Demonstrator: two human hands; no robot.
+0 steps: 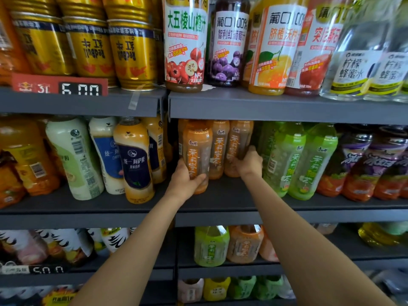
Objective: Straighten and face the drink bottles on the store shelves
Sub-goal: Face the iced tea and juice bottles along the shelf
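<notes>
Head view: left hand [183,184], grip curled round front orange tea bottle [197,151], middle shelf [220,202]. Right hand [250,162], grip wrapped on rear orange tea bottle [238,144], same row. Green tea bottles [298,160] just beside, right. Milk tea bottles [132,160] left, tilted. Gold cans [130,54] on shelf above.

Gold cans [132,56] stand in a row at the left of the top shelf [287,107], their print upside down, with more gold cans stacked on top of them. A red price tag [59,86] reading 6.00 sits on that shelf's front edge below the cans. Just right of it a strip of clear tape [134,100] hangs over the edge. Lower left, a dark price tag [33,270] with pale digits is fixed to the third shelf [110,277].
</notes>
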